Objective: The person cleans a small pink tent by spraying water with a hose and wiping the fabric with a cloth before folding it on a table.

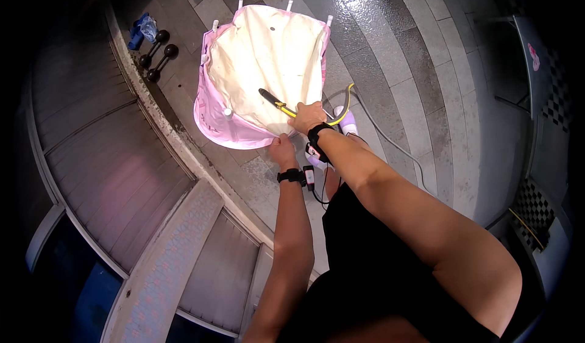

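A pink folding tub (213,120) with a cream lining lies tilted on the paving, its inside facing me and white leg ends sticking out around it. My left hand (283,152) is closed on the near edge of its pink rim. In my right hand (308,117) is a yellow hose with a black nozzle (269,97), pointing over the lining toward the upper left. The hose's yellow length bends away to the right of that hand. A small dark round spot, perhaps a drain hole, shows near the lining's far side. No water stream can be made out.
Two black dumbbells (162,62) and a blue plastic bag (143,31) lie by the wall base at left. A grey hose (396,145) trails over wet, shiny tiles (359,14) on the right. Ribbed panels (116,178) line the left; my shoe (347,123) is beside the tub.
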The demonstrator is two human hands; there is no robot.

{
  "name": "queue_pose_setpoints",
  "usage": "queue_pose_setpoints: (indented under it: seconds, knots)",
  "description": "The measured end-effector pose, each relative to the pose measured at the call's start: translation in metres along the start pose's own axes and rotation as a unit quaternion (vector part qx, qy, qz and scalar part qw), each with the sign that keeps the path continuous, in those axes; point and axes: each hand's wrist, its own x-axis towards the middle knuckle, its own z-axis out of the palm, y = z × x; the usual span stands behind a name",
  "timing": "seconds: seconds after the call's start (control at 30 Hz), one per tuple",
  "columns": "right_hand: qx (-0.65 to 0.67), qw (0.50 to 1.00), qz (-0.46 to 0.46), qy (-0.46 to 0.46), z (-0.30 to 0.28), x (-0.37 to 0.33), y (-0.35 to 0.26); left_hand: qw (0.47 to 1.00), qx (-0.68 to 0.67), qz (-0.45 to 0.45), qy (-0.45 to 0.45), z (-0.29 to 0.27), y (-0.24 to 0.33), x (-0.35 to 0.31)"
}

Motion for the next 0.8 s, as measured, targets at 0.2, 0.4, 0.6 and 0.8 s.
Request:
queue_pose_setpoints:
  seconds: [0.2,0.4,0.6,0.8]
  knots:
    - [0.099,0.993,0.045,-0.046,0.026,0.025,0.023,0.999,-0.010,-0.028,-0.012,0.002,0.008,-0.009]
    - [0.091,0.995,0.027,0.018,0.034,0.009,0.011,0.979,-0.100,-0.175,-0.015,0.005,0.017,-0.008]
    - [0.039,0.995,-0.094,0.021,0.030,-0.008,0.006,0.893,-0.283,-0.312,-0.162,0.010,0.004,0.024]
    - [0.020,0.981,-0.185,-0.049,-0.001,-0.019,0.034,0.978,-0.037,-0.171,-0.116,0.004,0.041,-0.006]
